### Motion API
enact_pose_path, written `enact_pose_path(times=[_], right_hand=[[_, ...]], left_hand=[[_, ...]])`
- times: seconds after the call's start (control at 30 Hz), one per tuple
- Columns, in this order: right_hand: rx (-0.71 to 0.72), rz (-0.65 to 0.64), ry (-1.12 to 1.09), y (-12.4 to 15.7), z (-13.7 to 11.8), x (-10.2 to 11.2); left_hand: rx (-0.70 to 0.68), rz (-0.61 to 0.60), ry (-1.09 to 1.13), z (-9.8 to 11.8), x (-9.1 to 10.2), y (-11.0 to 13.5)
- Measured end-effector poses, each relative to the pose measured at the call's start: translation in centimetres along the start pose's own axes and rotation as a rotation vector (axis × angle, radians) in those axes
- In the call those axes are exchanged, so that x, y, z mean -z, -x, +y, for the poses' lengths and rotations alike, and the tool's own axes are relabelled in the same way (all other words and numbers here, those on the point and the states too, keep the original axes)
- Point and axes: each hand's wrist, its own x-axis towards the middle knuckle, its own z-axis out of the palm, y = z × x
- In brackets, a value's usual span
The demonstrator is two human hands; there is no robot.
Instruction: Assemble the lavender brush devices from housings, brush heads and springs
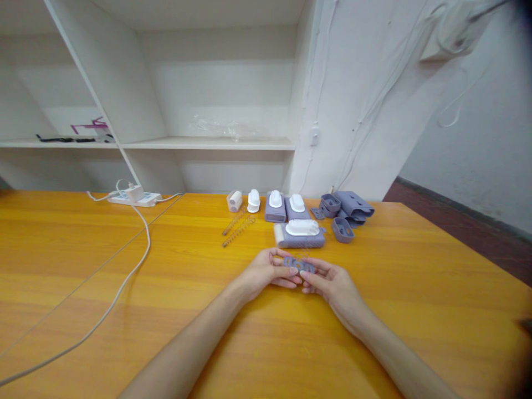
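Both hands pinch a small purple-grey plastic plate with cut-out slots (pixel 298 265), held just above the table. My left hand (pixel 272 269) grips its left end, thumb in front. At its right end my right hand (pixel 326 277) closes with the thumb tip near the left thumb. Something thin, perhaps a spring, shows faintly behind the plate; I cannot tell. Just beyond the hands lies a purple-grey housing (pixel 299 241) with a white oval cap (pixel 302 227) on top. Two more housings (pixel 275 214) with white caps stand behind it.
Two coil springs (pixel 239 231) lie left of the housings, near white parts (pixel 253 200). Purple-grey cups (pixel 343 230) and shells (pixel 353 206) sit at the right. A power strip (pixel 139 198) and its cable (pixel 141 257) occupy the left; shelving (pixel 208 143) rises behind.
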Motion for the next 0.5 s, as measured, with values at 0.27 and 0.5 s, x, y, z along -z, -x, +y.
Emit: enact_pose_path(times=[0.27,0.5], right_hand=[[0.004,0.004,0.018,0.01,-0.02,-0.03],[-0.003,0.021,0.000,0.06,-0.15,-0.15]], left_hand=[[0.010,0.017,-0.017,-0.06,-0.11,0.08],[0.017,0.018,-0.014,0.02,-0.08,0.04]])
